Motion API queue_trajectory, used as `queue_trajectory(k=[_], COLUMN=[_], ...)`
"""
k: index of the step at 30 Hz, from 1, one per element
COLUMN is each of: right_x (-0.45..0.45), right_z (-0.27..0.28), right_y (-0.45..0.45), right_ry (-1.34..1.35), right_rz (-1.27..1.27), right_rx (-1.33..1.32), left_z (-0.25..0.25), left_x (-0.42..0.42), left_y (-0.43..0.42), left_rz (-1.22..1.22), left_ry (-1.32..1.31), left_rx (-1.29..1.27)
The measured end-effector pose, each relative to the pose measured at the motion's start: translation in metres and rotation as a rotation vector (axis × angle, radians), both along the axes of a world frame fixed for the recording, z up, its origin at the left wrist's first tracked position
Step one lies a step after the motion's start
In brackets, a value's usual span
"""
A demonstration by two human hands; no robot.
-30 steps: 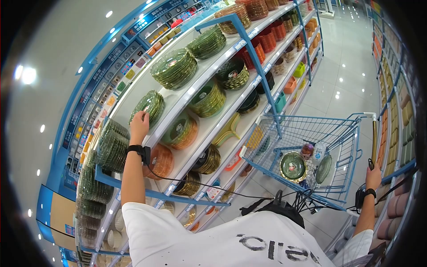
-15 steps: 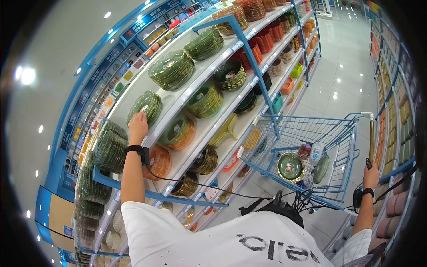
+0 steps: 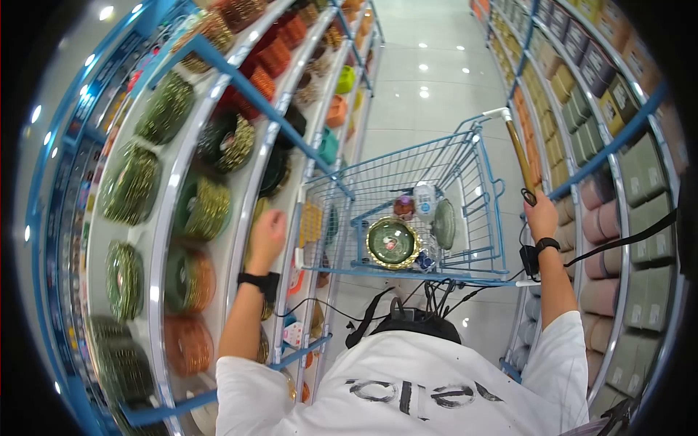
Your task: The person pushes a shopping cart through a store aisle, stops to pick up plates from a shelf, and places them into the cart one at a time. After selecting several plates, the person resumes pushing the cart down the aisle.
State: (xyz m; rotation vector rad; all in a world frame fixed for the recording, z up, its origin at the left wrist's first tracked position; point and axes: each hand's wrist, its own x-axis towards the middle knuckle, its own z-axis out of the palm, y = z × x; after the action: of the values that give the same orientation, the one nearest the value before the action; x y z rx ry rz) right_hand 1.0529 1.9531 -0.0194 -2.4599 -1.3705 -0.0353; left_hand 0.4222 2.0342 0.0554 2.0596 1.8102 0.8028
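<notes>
My left hand [image 3: 269, 231] is in the air in front of the left shelf, blurred, its fingers curled in with nothing visible in them. Beside it stand green bowls with gold edges [image 3: 203, 207] and a stack of green plates [image 3: 125, 280]. My right hand [image 3: 542, 216] is wrapped around the handle [image 3: 518, 149] of a blue wire shopping cart [image 3: 465, 263]; a small black loop shows at that hand. Inside the cart are a green bowl with a gold rim [image 3: 391, 242], a green plate [image 3: 444, 224], a clear bottle [image 3: 424, 198] and a purplish item [image 3: 403, 206].
Shelves of dishes and baskets [image 3: 273, 62] line the left side. Boxes and canisters [image 3: 609, 218] fill the right shelf. A tiled aisle [image 3: 422, 94] runs ahead between them. Black cables [image 3: 327, 304] hang from my wrist to a bag at my waist.
My left hand has left the green plate stack on the upper shelf and come back toward the cart. The view has turned right and down; my right hand stays on the cart handle.
</notes>
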Motion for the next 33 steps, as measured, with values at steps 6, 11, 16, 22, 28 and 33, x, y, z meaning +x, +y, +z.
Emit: queue_trajectory(k=[6,11,16,22,28,33], right_x=[-0.004,-0.009,-0.010,-0.013,-0.020,-0.019], right_z=[-0.002,0.000,-0.006,-0.010,-0.006,-0.003], right_y=[-0.002,0.000,-0.002,-0.013,-0.024,-0.031], right_ry=[0.005,0.029,0.007,-0.024,-0.049,-0.040], right_rz=[-0.045,-0.067,-0.107,-0.118,-0.112,-0.099], right_rx=[0.014,0.012,-0.006,-0.014,0.024,0.018], left_z=[-0.225,-0.353,-0.406,-0.406,-0.388,-0.317], left_x=[0.078,0.127,0.127,0.123,0.127,0.115], left_y=[0.085,0.094,0.078,0.073,0.070,0.060], left_rz=[-0.087,-0.002,-0.030,-0.034,-0.051,0.049], left_ry=[0.082,0.276,0.401,0.384,0.227,0.185], left_rx=[-0.535,-0.728,-0.960,-0.948,-0.673,-0.551])
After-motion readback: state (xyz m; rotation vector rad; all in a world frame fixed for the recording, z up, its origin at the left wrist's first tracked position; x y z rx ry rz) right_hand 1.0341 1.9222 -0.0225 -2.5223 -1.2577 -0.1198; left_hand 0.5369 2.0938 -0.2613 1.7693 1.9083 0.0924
